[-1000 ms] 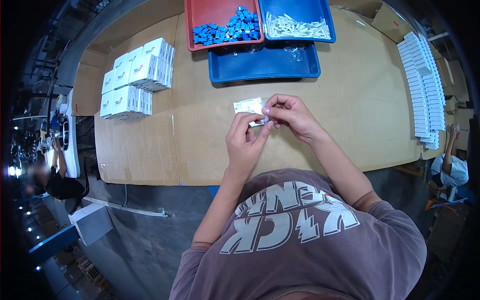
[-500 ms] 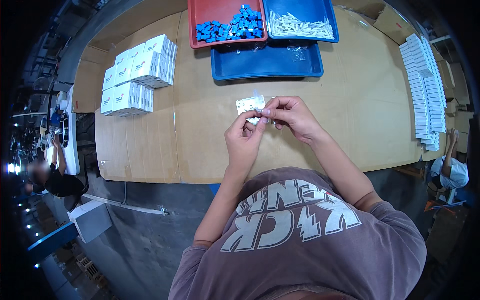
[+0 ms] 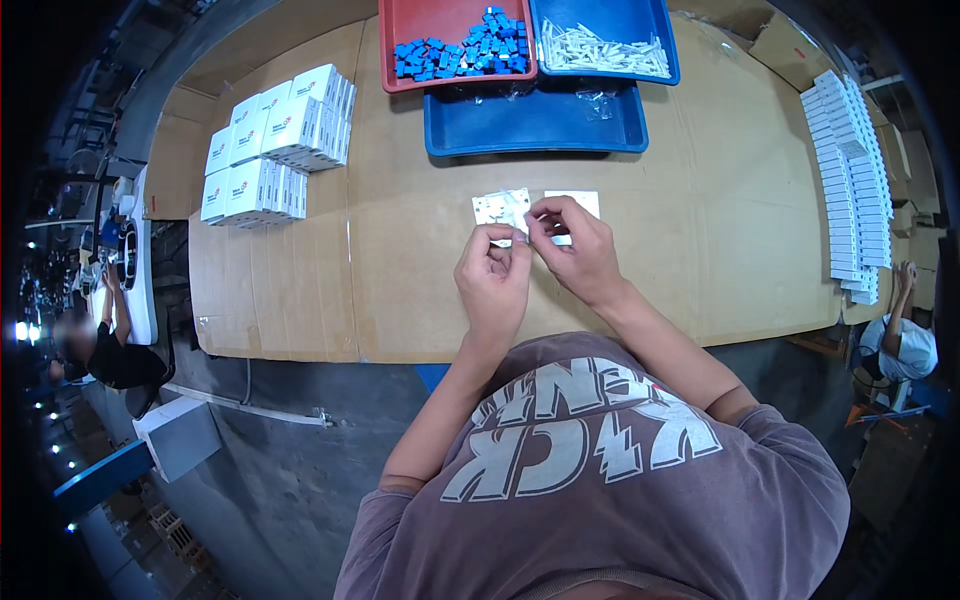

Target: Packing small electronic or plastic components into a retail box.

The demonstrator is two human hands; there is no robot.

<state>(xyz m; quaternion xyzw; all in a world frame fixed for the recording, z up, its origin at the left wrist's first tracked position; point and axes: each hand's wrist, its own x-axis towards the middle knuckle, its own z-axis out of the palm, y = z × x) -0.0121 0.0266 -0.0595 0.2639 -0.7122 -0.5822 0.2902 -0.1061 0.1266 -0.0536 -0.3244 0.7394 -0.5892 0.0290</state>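
Above the cardboard-covered table, my left hand (image 3: 494,278) and my right hand (image 3: 582,252) meet with thumbs and fingertips pinched together. Between them is a small translucent piece (image 3: 517,208), plastic by its look; the fingers hide most of it and its exact kind cannot be made out. Just beyond my left fingertips lies a white printed sheet (image 3: 488,208) with small dark marks. A second white card (image 3: 586,203) rests on the table behind my right hand, partly covered by it.
A red tray (image 3: 390,78) holds many small blue blocks. Beside it, one blue tray (image 3: 674,72) carries slim white pieces; another blue tray (image 3: 535,152) stands in front. White boxes (image 3: 262,140) are stacked at left, more white boxes (image 3: 848,190) at right. Other people sit beyond both sides.
My right hand has shifted slightly and its wrist has turned, uncovering the white card behind it. The translucent piece has dropped lower toward my fingers. Both hands remain pinched together.
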